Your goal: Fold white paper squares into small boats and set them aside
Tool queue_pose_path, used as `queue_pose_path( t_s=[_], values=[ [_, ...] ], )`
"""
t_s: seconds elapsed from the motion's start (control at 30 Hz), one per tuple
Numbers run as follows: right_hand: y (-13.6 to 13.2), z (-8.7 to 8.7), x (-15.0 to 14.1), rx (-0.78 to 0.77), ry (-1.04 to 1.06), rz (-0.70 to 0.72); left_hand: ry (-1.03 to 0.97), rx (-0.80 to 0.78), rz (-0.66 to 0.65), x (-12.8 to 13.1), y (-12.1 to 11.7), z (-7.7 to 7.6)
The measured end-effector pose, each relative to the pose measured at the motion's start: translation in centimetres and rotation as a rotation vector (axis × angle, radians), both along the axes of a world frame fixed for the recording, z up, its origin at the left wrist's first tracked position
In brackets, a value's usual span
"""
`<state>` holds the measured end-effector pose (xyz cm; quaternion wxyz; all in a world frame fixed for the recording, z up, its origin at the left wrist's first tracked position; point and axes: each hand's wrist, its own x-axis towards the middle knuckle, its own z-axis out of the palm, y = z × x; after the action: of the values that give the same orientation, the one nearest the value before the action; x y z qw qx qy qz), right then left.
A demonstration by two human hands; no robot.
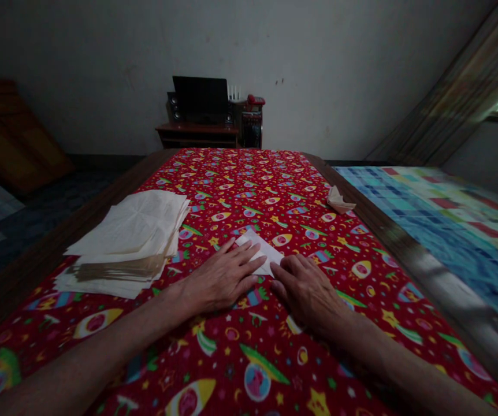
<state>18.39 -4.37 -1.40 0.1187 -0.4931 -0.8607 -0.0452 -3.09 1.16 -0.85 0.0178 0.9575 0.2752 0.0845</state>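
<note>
A small folded piece of white paper (pixel 259 245) lies on the red patterned cloth between my two hands. Over its left part my left hand (pixel 229 274) rests flat, fingers stretched out and pressing on the paper. At the paper's right corner my right hand (pixel 303 286) is closed, with thumb and index finger at the edge and the other fingers curled. To the left sits a stack of paper sheets (pixel 138 222), the top ones showing crease lines. Farther off on the right stands a folded paper piece (pixel 339 200), untouched by either hand.
The red cloth (pixel 249 173) covers a long dark wooden table (pixel 361 222). Beyond its far end are a monitor (pixel 201 97) on a desk (pixel 199 134) and a red telephone (pixel 255 99). A bed with a checkered cover (pixel 405 231) is on the right, a wooden cabinet (pixel 15 136) on the left.
</note>
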Motion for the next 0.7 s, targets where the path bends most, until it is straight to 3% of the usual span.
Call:
queue_pose_path(
  t_s=[0.17,0.4,0.57,0.7],
  values=[
    [0.0,0.1,0.0,0.048,-0.002,-0.009,0.034,0.054,0.101,-0.5,0.7,-0.3],
    [-0.3,-0.1,1.0,0.081,0.016,-0.02,0.011,0.06,0.147,-1.4,1.9,-0.6],
    [0.0,-0.2,1.3,0.104,0.065,-0.007,-0.182,0.034,0.178,-1.0,3.8,-0.6],
    [0.6,-0.7,1.4,0.148,0.092,-0.038,-0.352,-0.102,0.147,0.5,5.8,-0.3]
  ],
)
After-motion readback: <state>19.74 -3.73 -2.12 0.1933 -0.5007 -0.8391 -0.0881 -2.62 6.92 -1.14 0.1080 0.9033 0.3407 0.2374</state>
